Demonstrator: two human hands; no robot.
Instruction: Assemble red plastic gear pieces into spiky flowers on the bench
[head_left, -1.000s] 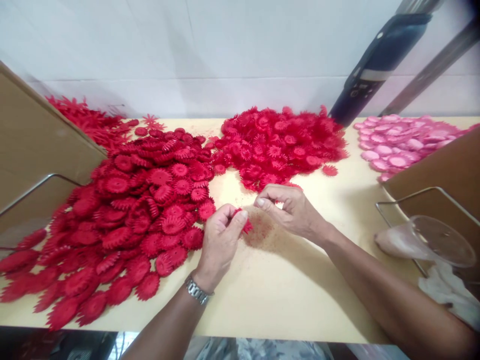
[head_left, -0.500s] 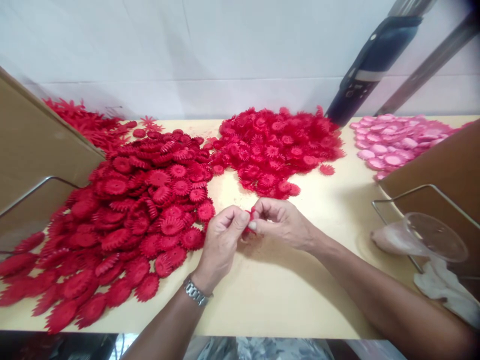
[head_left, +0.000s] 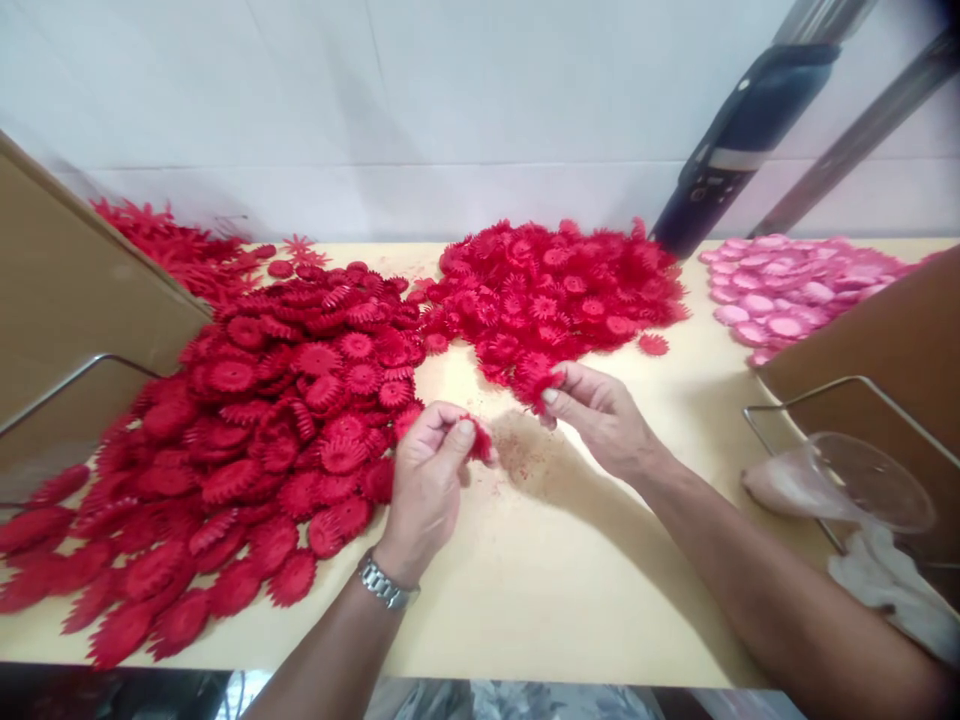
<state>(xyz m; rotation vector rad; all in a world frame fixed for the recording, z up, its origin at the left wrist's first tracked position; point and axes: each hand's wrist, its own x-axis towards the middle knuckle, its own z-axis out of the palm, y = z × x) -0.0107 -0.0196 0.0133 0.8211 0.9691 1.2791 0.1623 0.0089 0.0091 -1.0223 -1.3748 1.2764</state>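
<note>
My left hand [head_left: 429,480], with a metal watch [head_left: 386,583] on the wrist, pinches a small red fringed flower piece [head_left: 478,440] between thumb and fingers. To its right, my right hand [head_left: 611,420] pinches a flat red toothed disc [head_left: 534,388] at the near edge of the middle heap of red discs [head_left: 562,285]. The two hands are apart, both just above the table. Beside my left hand spreads a large pile of bigger red toothed discs [head_left: 262,430]. Fingers partly cover both held pieces.
Pink discs [head_left: 795,290] lie at the back right, and red star-shaped pieces [head_left: 180,250] at the back left. Cardboard panels [head_left: 82,250] with wire supports flank the table. A clear plastic cup [head_left: 862,480] lies tipped at the right beside a crumpled white cloth [head_left: 885,580]. Red crumbs dot the tabletop.
My hands met at the red piece half a second ago and are now separated. My right hand has moved up and right to the middle heap and has a red disc; my left shifted slightly left.
</note>
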